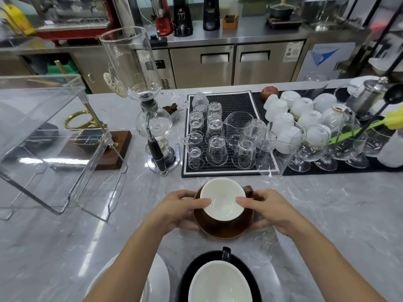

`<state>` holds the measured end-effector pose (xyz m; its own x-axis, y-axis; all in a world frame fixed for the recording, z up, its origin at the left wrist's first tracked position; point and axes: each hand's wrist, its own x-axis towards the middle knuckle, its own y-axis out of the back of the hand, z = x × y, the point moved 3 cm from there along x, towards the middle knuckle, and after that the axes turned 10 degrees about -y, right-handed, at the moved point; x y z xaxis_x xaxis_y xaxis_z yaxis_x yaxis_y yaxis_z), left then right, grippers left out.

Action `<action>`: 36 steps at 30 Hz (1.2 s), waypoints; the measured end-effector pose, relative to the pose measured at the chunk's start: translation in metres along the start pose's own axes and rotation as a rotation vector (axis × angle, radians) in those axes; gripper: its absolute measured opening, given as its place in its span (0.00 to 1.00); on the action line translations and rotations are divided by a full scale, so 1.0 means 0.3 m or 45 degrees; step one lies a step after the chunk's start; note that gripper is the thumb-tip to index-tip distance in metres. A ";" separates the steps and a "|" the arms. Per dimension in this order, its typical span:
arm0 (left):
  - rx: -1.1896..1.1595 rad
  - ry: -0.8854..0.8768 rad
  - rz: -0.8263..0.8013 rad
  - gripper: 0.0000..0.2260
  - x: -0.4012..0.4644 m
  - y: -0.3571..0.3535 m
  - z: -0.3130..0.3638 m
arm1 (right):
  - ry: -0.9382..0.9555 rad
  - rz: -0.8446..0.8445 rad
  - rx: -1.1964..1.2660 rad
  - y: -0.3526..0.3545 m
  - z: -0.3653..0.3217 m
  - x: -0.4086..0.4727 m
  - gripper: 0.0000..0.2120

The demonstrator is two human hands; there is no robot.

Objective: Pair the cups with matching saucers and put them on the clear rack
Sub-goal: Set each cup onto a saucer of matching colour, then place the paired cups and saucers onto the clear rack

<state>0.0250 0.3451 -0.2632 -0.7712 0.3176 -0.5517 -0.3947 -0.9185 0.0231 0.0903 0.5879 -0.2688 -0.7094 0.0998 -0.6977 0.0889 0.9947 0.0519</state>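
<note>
Progress looks early, by my reckoning: the clear rack to my left shows no cup or saucer on it that I can make out. I have the brown cup sitting on its brown saucer in front of me, the pair either resting on or just above the marble counter; I cannot tell which. My left hand grips the saucer's left edge, thumb laid on the cup's rim, and my right hand grips the right side the same way. Near my body a black cup sits on a black saucer, already matched, and a white piece lies beside it, cut off by the frame. Both sets are left to shelve, I judge.

The bare counter between my hands and the rack gives open room leftward. The siphon brewer and the black mat of glasses stand just beyond the brown pair, so I should keep clear of them.
</note>
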 end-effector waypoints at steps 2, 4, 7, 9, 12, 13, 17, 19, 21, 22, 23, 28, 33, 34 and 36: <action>-0.030 -0.008 -0.001 0.26 0.002 0.000 0.000 | 0.005 0.008 0.006 0.001 0.004 0.004 0.23; -0.052 -0.019 0.012 0.25 0.005 -0.001 -0.002 | 0.015 0.016 0.033 0.000 0.003 0.006 0.21; -0.070 -0.035 0.026 0.23 0.008 -0.004 -0.007 | 0.027 0.022 0.047 -0.005 -0.002 0.007 0.18; -0.079 -0.048 0.035 0.22 0.009 -0.005 -0.010 | 0.033 0.029 0.044 -0.007 -0.005 0.009 0.16; -0.077 -0.063 0.045 0.21 0.010 -0.007 -0.010 | 0.040 0.036 0.050 -0.010 -0.008 0.010 0.14; -0.076 -0.066 0.046 0.20 0.009 -0.008 -0.009 | 0.045 0.038 0.054 -0.011 -0.008 0.010 0.13; -0.067 -0.072 0.058 0.19 0.008 -0.011 -0.007 | 0.064 0.049 0.072 -0.013 -0.006 0.011 0.12; -0.059 -0.074 0.067 0.19 0.009 -0.012 -0.004 | 0.069 0.055 0.082 -0.013 -0.003 0.011 0.12; -0.047 -0.069 0.080 0.18 0.010 -0.016 0.000 | 0.069 0.068 0.090 -0.015 -0.002 0.010 0.12; -0.042 -0.067 0.089 0.18 0.009 -0.017 0.003 | 0.068 0.080 0.092 -0.016 -0.002 0.010 0.12; -0.038 -0.069 0.097 0.18 0.008 -0.018 0.005 | 0.067 0.090 0.096 -0.017 -0.003 0.010 0.12; -0.036 -0.079 0.118 0.19 -0.018 -0.026 0.021 | 0.056 0.112 0.096 -0.026 -0.008 -0.002 0.11; -0.064 -0.215 0.189 0.19 -0.061 -0.025 0.048 | 0.204 0.202 0.095 -0.036 -0.026 -0.039 0.06; -0.065 -0.241 0.197 0.19 -0.069 -0.024 0.052 | 0.246 0.203 0.103 -0.039 -0.030 -0.047 0.06; -0.068 -0.297 0.216 0.19 -0.100 -0.016 0.059 | 0.312 0.198 0.096 -0.052 -0.040 -0.080 0.07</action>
<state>0.0411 0.3442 -0.2319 -0.9206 0.1980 -0.3367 -0.2281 -0.9723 0.0518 0.0975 0.5702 -0.2444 -0.8300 0.2630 -0.4918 0.2548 0.9632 0.0852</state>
